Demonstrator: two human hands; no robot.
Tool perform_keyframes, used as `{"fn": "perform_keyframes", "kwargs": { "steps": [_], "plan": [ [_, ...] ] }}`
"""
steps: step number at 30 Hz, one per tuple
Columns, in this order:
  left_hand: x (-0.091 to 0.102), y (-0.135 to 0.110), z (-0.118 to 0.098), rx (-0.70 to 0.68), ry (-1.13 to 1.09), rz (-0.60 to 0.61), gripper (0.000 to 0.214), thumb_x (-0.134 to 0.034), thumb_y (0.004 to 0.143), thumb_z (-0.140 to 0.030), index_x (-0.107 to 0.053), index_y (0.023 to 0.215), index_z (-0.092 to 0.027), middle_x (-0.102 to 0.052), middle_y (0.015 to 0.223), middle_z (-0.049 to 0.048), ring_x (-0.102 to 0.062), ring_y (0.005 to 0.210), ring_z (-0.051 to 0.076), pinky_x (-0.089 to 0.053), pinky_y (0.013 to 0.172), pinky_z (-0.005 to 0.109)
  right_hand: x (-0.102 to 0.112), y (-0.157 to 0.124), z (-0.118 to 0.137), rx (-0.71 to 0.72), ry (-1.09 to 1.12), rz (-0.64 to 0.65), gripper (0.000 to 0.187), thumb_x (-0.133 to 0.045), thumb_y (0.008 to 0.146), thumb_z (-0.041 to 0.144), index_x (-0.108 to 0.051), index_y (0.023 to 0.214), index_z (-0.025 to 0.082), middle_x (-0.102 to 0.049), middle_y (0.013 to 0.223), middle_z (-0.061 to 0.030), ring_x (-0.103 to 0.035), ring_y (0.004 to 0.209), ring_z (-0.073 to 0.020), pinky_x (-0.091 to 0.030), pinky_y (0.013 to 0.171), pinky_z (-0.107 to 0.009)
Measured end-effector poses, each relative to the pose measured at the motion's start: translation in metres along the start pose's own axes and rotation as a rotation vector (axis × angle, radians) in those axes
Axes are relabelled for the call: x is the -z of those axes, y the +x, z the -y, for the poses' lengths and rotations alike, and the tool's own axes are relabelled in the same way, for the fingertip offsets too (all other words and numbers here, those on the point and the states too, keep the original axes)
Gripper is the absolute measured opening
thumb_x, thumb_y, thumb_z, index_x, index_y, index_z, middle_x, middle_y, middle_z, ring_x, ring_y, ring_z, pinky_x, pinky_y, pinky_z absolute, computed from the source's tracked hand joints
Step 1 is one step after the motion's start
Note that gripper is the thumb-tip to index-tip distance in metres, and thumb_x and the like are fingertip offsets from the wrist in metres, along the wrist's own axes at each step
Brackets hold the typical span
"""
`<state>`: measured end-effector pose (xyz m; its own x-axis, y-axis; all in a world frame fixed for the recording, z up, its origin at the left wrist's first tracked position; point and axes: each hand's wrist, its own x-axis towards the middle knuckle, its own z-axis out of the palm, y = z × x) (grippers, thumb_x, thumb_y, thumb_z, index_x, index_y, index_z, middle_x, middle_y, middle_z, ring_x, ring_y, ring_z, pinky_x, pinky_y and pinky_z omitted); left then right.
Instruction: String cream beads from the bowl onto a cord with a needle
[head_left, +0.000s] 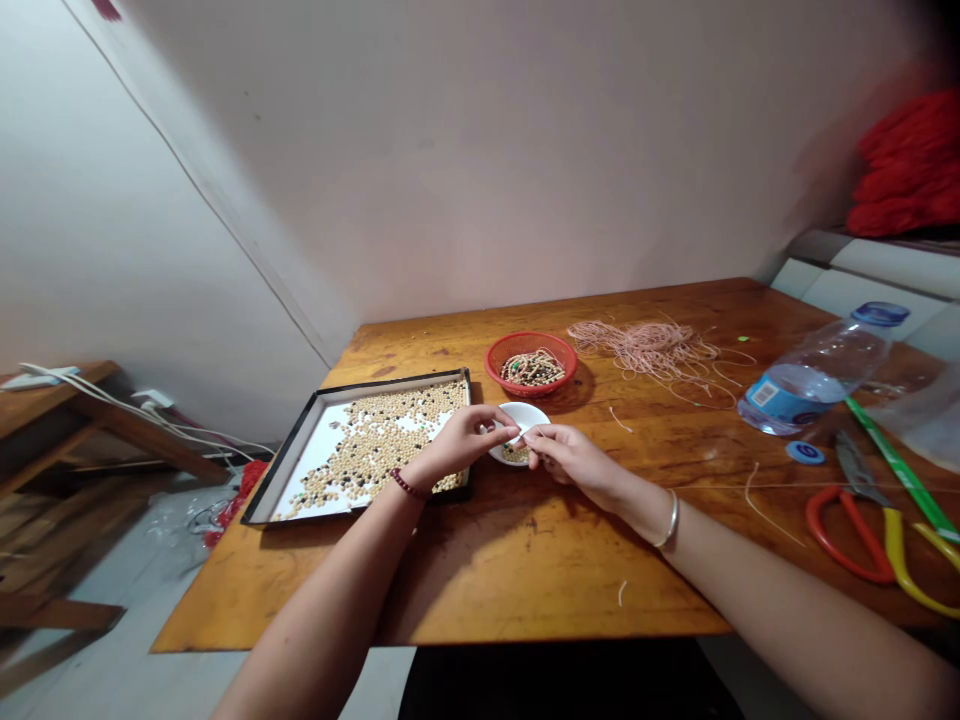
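Observation:
My left hand (480, 440) and my right hand (570, 460) meet above a small white bowl (534, 413) that has beads in it. Thumb and finger of each hand are pinched together, and the fingertips almost touch. Whatever lies between them is too small to make out. Left of the bowl is a black-edged tray (300, 440) with a white bottom, spread with cream, dark and a few green beads. Behind the bowl stands a red plastic basket (531, 341) holding strung beads (532, 368).
A tangle of pink cord (652, 350) lies at the back. On the right are a water bottle (814, 375), its blue cap (805, 453), red-and-yellow-handled scissors (851, 535) and a green strip (900, 470). Cord scraps (765, 510) dot the wooden table (525, 590).

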<state>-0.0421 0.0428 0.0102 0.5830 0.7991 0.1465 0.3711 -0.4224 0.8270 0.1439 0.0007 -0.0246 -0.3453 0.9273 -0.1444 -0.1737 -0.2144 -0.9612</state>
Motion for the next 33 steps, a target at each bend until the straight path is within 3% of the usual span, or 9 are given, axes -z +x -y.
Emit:
{"fn": "perform_keyframes", "kwargs": {
  "steps": [3, 6, 8, 10, 12, 16, 25, 29, 33],
  "plan": [
    [0.007, -0.001, 0.001, 0.003, 0.151, -0.324, 0.030, -0.058, 0.085, -0.044, -0.065, 0.085, -0.015, -0.068, 0.090, 0.0077, -0.059, 0.080, 0.017, -0.044, 0.071, 0.025, 0.000, -0.001, 0.001, -0.032, 0.060, -0.023, 0.031, -0.068, 0.071, 0.043, -0.067, 0.083, 0.014, -0.059, 0.061, 0.0035, -0.021, 0.035, -0.0008, -0.008, 0.037, -0.020],
    [0.024, -0.007, 0.005, 0.094, 0.502, -0.607, 0.028, -0.051, 0.090, -0.042, -0.064, 0.091, -0.018, -0.068, 0.097, 0.0082, -0.059, 0.086, 0.020, -0.043, 0.075, 0.029, 0.001, -0.001, 0.003, -0.055, 0.109, -0.045, 0.029, -0.069, 0.070, 0.041, -0.067, 0.080, 0.014, -0.062, 0.066, 0.0020, -0.019, 0.036, -0.0003, -0.006, 0.038, -0.021],
    [0.037, -0.011, 0.011, 0.214, 0.770, -0.562, 0.024, -0.050, 0.090, -0.038, -0.066, 0.090, -0.019, -0.068, 0.098, 0.0093, -0.058, 0.093, 0.024, -0.042, 0.078, 0.032, 0.001, -0.002, 0.004, -0.058, 0.124, -0.061, 0.028, -0.070, 0.068, 0.039, -0.067, 0.079, 0.014, -0.065, 0.070, 0.0005, -0.019, 0.037, -0.0002, -0.006, 0.039, -0.021],
    [0.047, -0.015, 0.018, 0.335, 0.919, -0.406, 0.020, -0.053, 0.087, -0.032, -0.068, 0.088, -0.019, -0.070, 0.096, 0.0099, -0.059, 0.095, 0.027, -0.042, 0.077, 0.032, 0.000, -0.004, 0.006, -0.074, 0.129, -0.063, 0.027, -0.070, 0.068, 0.038, -0.067, 0.078, 0.013, -0.063, 0.067, 0.0009, -0.020, 0.039, -0.0007, -0.007, 0.040, -0.021],
    [0.051, -0.016, 0.026, 0.400, 0.946, -0.299, 0.017, -0.057, 0.083, -0.029, -0.070, 0.085, -0.020, -0.071, 0.092, 0.0098, -0.061, 0.090, 0.027, -0.043, 0.072, 0.031, -0.001, -0.006, 0.007, -0.092, 0.137, -0.062, 0.026, -0.070, 0.068, 0.038, -0.067, 0.078, 0.013, -0.059, 0.060, 0.0027, -0.019, 0.040, -0.0018, -0.007, 0.042, -0.021],
    [0.048, -0.015, 0.035, 0.434, 0.928, -0.226, 0.018, -0.061, 0.080, -0.035, -0.073, 0.081, -0.020, -0.073, 0.084, 0.0101, -0.064, 0.082, 0.027, -0.044, 0.065, 0.030, 0.000, -0.007, 0.009, -0.113, 0.188, -0.091, 0.025, -0.072, 0.066, 0.036, -0.067, 0.077, 0.014, -0.049, 0.054, 0.0057, -0.020, 0.043, -0.0032, -0.007, 0.043, -0.021],
    [0.043, -0.013, 0.031, 0.465, 0.924, -0.205, 0.020, -0.060, 0.079, -0.034, -0.074, 0.079, -0.020, -0.073, 0.085, 0.0118, -0.065, 0.081, 0.025, -0.045, 0.069, 0.030, 0.004, -0.006, 0.009, -0.112, 0.217, -0.084, 0.026, -0.070, 0.067, 0.037, -0.066, 0.079, 0.015, -0.027, 0.046, 0.0104, -0.015, 0.044, -0.0048, -0.006, 0.044, -0.022],
    [0.041, -0.014, 0.032, 0.465, 0.879, -0.235, 0.018, -0.058, 0.077, -0.028, -0.073, 0.073, -0.018, -0.072, 0.084, 0.0126, -0.065, 0.081, 0.026, -0.045, 0.070, 0.032, 0.006, -0.004, 0.006, -0.139, 0.241, -0.081, 0.025, -0.071, 0.067, 0.036, -0.067, 0.080, 0.015, -0.028, 0.046, 0.0103, -0.016, 0.044, -0.0047, -0.008, 0.044, -0.021],
    [0.042, -0.012, 0.032, 0.425, 0.764, -0.302, 0.013, -0.061, 0.075, -0.025, -0.071, 0.076, -0.017, -0.071, 0.086, 0.0134, -0.064, 0.085, 0.027, -0.045, 0.074, 0.033, 0.005, -0.005, 0.006, -0.146, 0.251, -0.117, 0.024, -0.071, 0.066, 0.035, -0.067, 0.080, 0.015, -0.039, 0.049, 0.0077, -0.025, 0.044, -0.0047, -0.010, 0.043, -0.020]
  ]
}}
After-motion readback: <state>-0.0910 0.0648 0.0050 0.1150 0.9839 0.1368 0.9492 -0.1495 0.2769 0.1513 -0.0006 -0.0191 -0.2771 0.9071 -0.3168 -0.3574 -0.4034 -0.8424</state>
